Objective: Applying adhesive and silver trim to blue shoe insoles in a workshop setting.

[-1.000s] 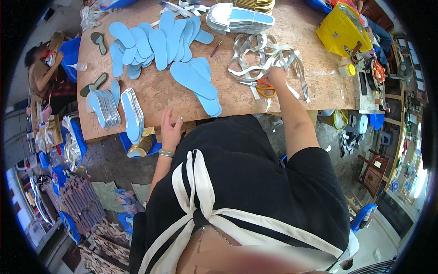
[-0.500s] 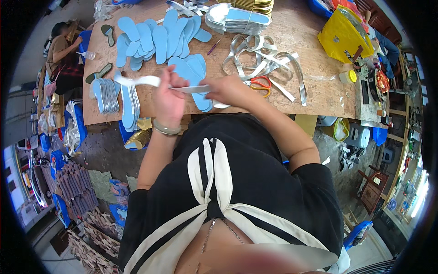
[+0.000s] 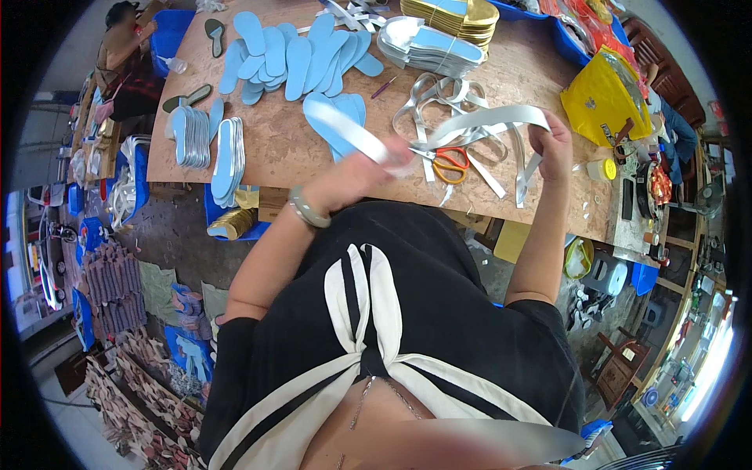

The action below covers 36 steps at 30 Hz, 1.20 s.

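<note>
Strip [image 3: 493, 117], white and shiny, arcs above table [image 3: 533, 82]. Right hand [image 3: 554, 149] pinches it, fingers bent close; left hand [image 3: 365, 176], blurred, holds it also. Scissors [image 3: 439, 158] with orange handles lie on table, between hands.

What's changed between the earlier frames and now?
The left hand left the table's near edge, took hold of a white strip and moved right. The right hand swung left, then out right of the scissors, gripping a silvery strip. The insole pile and yellow bag stayed put.
</note>
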Motion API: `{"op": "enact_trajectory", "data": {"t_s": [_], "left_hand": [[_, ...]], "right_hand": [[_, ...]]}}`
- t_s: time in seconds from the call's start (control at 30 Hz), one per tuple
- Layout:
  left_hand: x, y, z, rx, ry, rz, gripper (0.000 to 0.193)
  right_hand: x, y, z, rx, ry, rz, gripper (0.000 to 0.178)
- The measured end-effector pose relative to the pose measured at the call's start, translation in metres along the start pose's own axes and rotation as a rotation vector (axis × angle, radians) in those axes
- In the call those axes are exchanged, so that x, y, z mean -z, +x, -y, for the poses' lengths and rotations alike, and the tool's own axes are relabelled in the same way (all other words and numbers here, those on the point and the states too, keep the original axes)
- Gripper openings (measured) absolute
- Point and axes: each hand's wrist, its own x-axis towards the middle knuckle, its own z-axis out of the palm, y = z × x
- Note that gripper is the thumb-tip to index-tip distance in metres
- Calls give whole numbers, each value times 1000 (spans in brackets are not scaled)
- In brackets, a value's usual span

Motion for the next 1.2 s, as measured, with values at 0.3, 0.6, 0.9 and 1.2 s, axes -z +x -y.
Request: {"op": "enact_trajectory", "data": {"t_s": [0.3,0.6,0.9,1.2], "left_hand": [[-32,33,-30,-316,77,-298,71],[1,0,2,-95,-381,-334,37],[-4,-7,-9,-357,-284,-465,46],[9,-16,-25,-236,-245,-503,34]], "right_hand": [[-134,-14,35,458,-768,490,48],[-106,13,27,54,36,548,30],[-162,13,26,57,294,525,31],[-196,7,35,580,-248,245,16]]}}
